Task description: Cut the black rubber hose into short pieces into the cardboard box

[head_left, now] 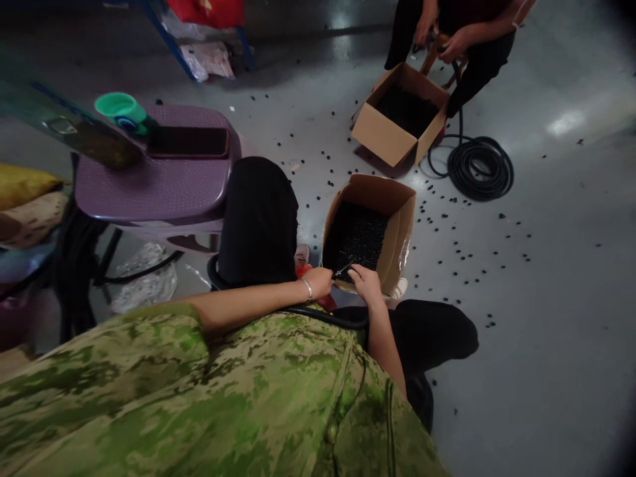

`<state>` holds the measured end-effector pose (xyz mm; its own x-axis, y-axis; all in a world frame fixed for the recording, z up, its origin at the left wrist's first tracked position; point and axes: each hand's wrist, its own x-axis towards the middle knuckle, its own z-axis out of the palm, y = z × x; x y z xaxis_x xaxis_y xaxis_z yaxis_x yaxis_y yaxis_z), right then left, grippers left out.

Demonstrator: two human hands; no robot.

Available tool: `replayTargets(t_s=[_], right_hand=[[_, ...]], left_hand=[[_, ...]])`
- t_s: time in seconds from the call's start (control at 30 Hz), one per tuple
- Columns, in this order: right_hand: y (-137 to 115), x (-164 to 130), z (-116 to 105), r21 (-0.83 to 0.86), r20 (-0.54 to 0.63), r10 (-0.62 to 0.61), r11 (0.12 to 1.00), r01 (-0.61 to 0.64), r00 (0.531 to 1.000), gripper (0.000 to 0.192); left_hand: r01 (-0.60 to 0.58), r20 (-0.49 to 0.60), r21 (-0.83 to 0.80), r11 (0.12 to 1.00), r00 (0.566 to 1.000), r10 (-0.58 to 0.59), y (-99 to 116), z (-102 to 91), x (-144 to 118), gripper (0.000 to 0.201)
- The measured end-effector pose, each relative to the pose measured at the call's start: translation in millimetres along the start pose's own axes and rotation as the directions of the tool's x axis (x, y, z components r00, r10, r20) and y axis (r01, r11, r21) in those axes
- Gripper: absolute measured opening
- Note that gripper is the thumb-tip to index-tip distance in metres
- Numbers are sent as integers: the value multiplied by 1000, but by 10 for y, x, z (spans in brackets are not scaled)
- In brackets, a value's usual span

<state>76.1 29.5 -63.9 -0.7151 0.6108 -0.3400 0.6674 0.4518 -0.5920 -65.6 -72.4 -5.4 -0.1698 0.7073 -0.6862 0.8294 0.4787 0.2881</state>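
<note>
My left hand [319,281], a bracelet on its wrist, is closed on a red-handled cutter [342,269] whose dark blades point right. My right hand [366,282] faces it a short way off, fingers curled on the end of a black hose [322,317] that runs across my lap. Both hands hover at the near rim of an open cardboard box [397,232] filled with small black pieces. My black-trousered knees flank the hands.
A purple plastic stool [149,192] with a green cup [120,109] stands at left. Another person at the top works over a second cardboard box [382,136], beside a coil of black hose [479,167]. Small black pieces litter the grey floor.
</note>
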Motion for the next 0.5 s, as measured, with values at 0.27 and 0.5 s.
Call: replayTargets(t_s=[0.27, 0.5], right_hand=[[56, 18, 9, 34, -56, 60, 998, -58, 997, 29], [155, 76, 42, 528, -135, 259, 836, -151, 957, 37]], left_hand=[[-16, -35, -66, 998, 999, 14, -11, -61, 17, 31], [-41, -53, -374, 927, 998, 22, -116, -87, 111, 25]])
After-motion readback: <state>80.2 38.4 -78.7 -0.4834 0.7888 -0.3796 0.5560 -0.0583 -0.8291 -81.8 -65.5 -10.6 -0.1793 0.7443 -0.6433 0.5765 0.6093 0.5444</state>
